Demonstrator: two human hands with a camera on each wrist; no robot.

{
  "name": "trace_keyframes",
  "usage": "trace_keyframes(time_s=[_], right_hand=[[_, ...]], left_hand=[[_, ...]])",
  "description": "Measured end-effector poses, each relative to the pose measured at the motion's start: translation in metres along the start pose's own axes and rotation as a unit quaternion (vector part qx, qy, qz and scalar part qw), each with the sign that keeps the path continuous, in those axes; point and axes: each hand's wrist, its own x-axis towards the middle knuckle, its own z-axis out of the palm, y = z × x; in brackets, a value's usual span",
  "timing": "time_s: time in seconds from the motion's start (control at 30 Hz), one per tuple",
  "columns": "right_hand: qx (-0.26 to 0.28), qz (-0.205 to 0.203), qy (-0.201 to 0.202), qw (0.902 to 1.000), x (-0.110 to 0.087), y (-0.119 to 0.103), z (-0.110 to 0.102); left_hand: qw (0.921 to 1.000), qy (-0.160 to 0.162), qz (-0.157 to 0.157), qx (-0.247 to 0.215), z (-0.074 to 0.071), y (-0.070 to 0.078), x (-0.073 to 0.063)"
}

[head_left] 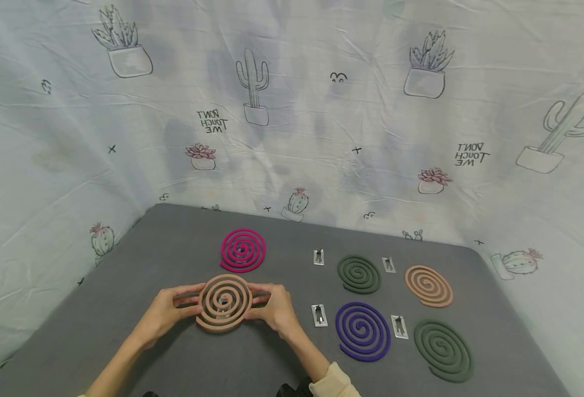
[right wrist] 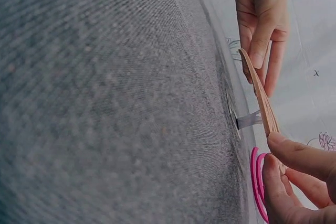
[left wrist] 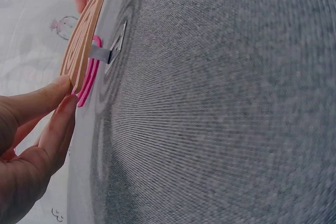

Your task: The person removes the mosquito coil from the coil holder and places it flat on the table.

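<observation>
The person's left hand pinches one edge of a tan coil between thumb and fingers, and the right hand pinches the opposite edge. The coil is up off the grey bench, over a small metal stand whose upright tab reaches toward its underside; whether they touch, I can't tell. Just beyond lies a pink coil, a bit of metal showing through its gaps. Over to the right, a dark green coil and a second tan coil make a far row, with a purple coil and another green coil nearer the person. Four silver plates lie beside and between these. Behind hangs a white cloth printed with potted cactuses.
</observation>
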Motion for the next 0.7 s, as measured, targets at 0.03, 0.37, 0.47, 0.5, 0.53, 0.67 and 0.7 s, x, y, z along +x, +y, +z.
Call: trace_keyframes(time_s=[0.03, 0.37, 0.47, 0.5, 0.53, 0.67, 0.7], right_hand=[[0.004, 0.001, -0.002, 1.0, 0.0, 0.0, -0.001], [0.013, -0.001, -0.006, 0.9999, -0.002, -0.002, -0.005], [0.016, 0.001, -0.007, 0.9998, -0.002, -0.003, -0.006], [0.017, 0.002, -0.008, 0.9998, -0.002, -0.004, -0.006], [0.016, 0.002, -0.009, 0.9998, -0.002, -0.004, -0.007], [0.018, 0.007, -0.01, 0.9998, -0.002, -0.006, -0.008], [0.019, 0.008, -0.011, 0.9997, -0.002, -0.006, -0.009]], left_hand=[[1.0, 0.0, -0.001, -0.002, 0.0, 0.0, 0.0], [0.9998, -0.001, -0.013, -0.017, 0.002, 0.004, -0.001], [0.9996, -0.002, -0.018, -0.023, 0.003, 0.006, -0.001], [0.9995, -0.003, -0.018, -0.025, 0.002, 0.007, -0.001], [0.9995, -0.004, -0.019, -0.026, 0.002, 0.008, -0.001], [0.999, -0.005, -0.03, -0.032, 0.003, 0.01, -0.002], [0.9991, -0.006, -0.03, -0.031, 0.003, 0.011, -0.002]])
